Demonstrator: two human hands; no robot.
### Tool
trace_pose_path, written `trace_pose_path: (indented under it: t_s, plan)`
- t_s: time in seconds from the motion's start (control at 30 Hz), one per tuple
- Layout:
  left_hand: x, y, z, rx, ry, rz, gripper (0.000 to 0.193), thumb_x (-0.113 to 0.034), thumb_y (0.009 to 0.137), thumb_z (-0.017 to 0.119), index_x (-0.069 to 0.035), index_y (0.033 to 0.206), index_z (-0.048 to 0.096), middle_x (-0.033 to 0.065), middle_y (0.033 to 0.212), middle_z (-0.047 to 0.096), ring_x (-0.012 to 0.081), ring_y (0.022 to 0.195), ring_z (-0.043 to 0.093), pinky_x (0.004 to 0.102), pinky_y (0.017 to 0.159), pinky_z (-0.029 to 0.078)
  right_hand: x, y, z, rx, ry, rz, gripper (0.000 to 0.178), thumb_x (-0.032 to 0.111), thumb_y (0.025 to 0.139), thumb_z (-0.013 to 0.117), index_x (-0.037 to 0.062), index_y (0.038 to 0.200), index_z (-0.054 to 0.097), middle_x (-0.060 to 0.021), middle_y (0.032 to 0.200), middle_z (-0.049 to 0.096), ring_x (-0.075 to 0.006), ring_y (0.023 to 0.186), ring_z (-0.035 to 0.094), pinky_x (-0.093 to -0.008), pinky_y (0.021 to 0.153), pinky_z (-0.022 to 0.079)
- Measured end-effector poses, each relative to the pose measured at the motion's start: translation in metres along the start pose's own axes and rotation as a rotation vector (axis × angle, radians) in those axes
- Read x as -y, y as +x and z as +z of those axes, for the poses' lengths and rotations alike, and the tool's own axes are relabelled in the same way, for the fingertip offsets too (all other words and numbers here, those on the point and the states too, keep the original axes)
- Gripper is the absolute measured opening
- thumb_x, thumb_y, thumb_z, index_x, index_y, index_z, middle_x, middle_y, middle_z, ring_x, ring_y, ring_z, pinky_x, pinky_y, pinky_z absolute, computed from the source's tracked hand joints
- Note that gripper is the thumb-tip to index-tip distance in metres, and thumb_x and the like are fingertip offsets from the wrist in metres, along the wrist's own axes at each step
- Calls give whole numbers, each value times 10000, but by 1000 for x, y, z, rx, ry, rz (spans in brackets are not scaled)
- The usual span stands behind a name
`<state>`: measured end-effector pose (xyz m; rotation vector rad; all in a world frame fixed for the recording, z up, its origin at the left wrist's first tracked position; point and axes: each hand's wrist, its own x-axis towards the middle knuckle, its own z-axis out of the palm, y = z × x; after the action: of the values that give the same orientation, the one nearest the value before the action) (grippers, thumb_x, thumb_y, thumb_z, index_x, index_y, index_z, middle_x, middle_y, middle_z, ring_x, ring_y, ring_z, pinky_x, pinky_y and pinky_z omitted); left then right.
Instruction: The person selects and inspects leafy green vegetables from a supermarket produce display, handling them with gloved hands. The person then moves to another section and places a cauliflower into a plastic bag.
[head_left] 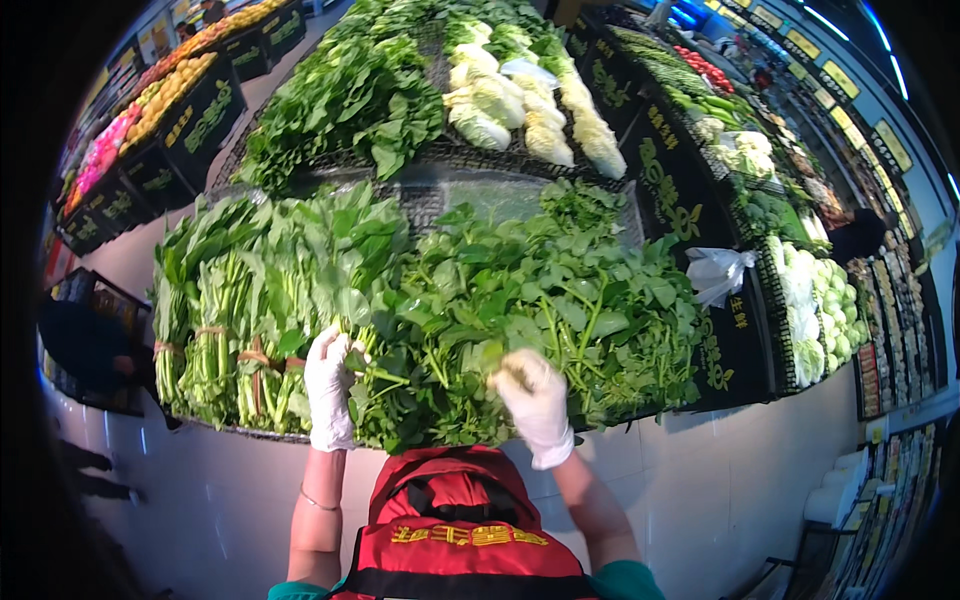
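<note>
Both my hands wear white gloves over a display of leafy greens. My left hand (pixel 332 385) is closed round the stems of some leafy greens (pixel 385 376), between the bundled greens and the loose pile. To its right, my right hand (pixel 532 400) is pinched above the loose leafy greens (pixel 600 300), with a yellowish-green leaf (pixel 491 352) at its slightly blurred fingertips. On the left stand long-stemmed greens (pixel 225 290) in upright bundles, several tied with a brown band (pixel 257 357).
Behind lie dark leafy greens (pixel 350 100) and pale Chinese cabbages (pixel 487 95). A white plastic bag (pixel 718 274) hangs at the stand's right side. Further right is another vegetable shelf with round cabbages (pixel 838 305). A fruit stand (pixel 165 110) is far left; a dark-clothed person (pixel 85 335) stands left.
</note>
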<state>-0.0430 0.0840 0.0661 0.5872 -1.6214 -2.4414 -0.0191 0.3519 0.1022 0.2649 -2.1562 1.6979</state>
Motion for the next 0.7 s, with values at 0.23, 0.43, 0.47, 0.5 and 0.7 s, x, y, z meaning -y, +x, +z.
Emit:
trace_pose_path:
  t_s: [0.23,0.43,0.47,0.5,0.7]
  plan:
    - [33,16,24,260,206,-61,439,-191,923,672,-13,1301,534,35,963,668,95,802,636,212,606,519,-38,180,-96,-184,-1302,89,331,246,954,569,9,1179,625,-150,1026,624,-202,868,607,-388,793,492]
    - [67,37,36,385,856,327,395,-92,882,707,-15,1252,593,42,926,663,117,810,605,259,720,515,-39,62,-120,-167,-52,197,127,61,936,608,-5,1021,674,-35,876,682,-82,773,611,-241,718,503]
    - [71,39,36,386,915,475,415,-92,830,740,-49,1224,616,103,816,655,210,731,636,323,715,519,-34,42,-121,-178,4,238,117,61,938,611,-12,1000,678,-44,894,686,-92,763,620,-233,716,513]
    - [74,43,37,408,1041,564,405,-97,798,747,-67,1185,630,105,850,655,262,769,640,332,720,517,-30,25,-124,-167,-36,346,140,55,931,635,-28,1040,662,-57,927,689,-100,746,624,-233,697,513]
    - [56,61,41,540,1368,570,338,-200,780,745,-89,1089,665,98,882,680,292,810,663,368,727,523,-42,-19,-125,-63,-1068,-44,339,198,808,779,75,1105,672,-83,918,650,-226,785,628,-326,729,507]
